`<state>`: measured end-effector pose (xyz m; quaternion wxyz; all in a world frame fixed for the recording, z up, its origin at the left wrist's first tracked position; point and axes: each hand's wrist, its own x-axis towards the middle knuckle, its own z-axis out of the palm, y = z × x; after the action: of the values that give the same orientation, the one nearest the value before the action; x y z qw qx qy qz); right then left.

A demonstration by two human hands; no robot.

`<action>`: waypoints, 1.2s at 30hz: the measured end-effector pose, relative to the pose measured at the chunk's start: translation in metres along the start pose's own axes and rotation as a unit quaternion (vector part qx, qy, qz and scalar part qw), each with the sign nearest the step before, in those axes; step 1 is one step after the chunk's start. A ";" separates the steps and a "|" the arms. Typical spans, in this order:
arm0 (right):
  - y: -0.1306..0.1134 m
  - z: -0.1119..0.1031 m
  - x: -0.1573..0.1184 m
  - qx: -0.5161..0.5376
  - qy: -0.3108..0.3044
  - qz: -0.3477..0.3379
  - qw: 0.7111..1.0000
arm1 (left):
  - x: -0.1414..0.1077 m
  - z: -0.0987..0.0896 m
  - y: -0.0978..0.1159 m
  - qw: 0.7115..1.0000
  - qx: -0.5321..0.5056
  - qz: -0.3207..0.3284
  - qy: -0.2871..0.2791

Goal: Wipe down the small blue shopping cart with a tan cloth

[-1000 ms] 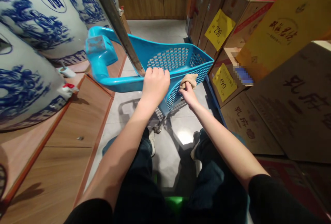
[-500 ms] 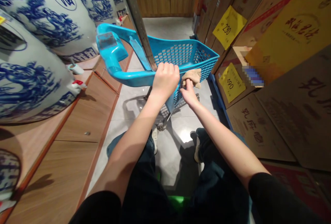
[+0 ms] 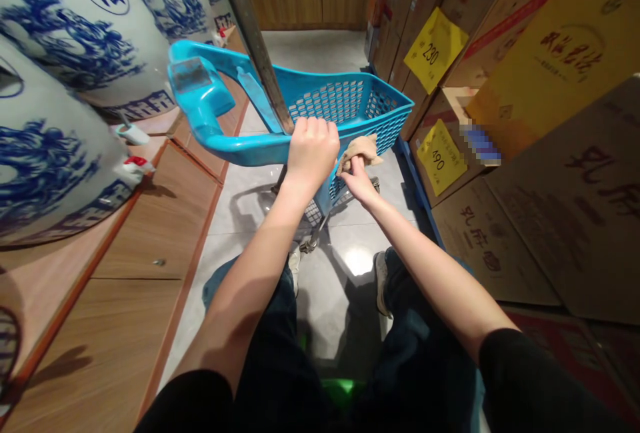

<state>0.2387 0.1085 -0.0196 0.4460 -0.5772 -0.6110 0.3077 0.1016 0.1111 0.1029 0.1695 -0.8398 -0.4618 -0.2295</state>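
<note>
Firmly, left hand (image 3: 313,156) gripping a tilted turquoise plastic shopping cart (image 3: 325,103), right hand (image 3: 357,180) pinching a tan cloth (image 3: 357,153)

A pixelated patch (image 3: 480,144) blurs out whatever sits among the boxes. Porcelain jars (image 3: 65,40) and cardboard cartons (image 3: 565,220) run off my frame, and a green shape (image 3: 340,388) is cut off at the bottom. My left hand (image 3: 313,156) hides part of the blue shopping basket (image 3: 250,150), and a tan cloth (image 3: 361,152) covers the fingertips of my right hand (image 3: 357,181).

Black short sleeves (image 3: 530,380), dark blue jeans (image 3: 420,366)
</note>
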 end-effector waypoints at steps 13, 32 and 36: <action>-0.020 0.001 -0.001 -0.025 0.002 -0.024 0.999 | 0.001 -0.011 0.002 0.999 -0.014 -0.009 -0.035; -0.026 0.017 -0.019 -0.066 -0.035 -0.069 0.995 | -0.001 -0.004 -0.002 1.000 -0.011 0.008 0.005; -0.021 0.012 -0.007 -0.037 0.015 -0.035 0.999 | -0.001 -0.007 -0.001 0.999 -0.038 0.007 0.001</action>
<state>0.2179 0.1001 -0.0074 0.4443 -0.5759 -0.6351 0.2600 0.0989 0.1071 0.1084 0.1398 -0.8487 -0.4467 -0.2463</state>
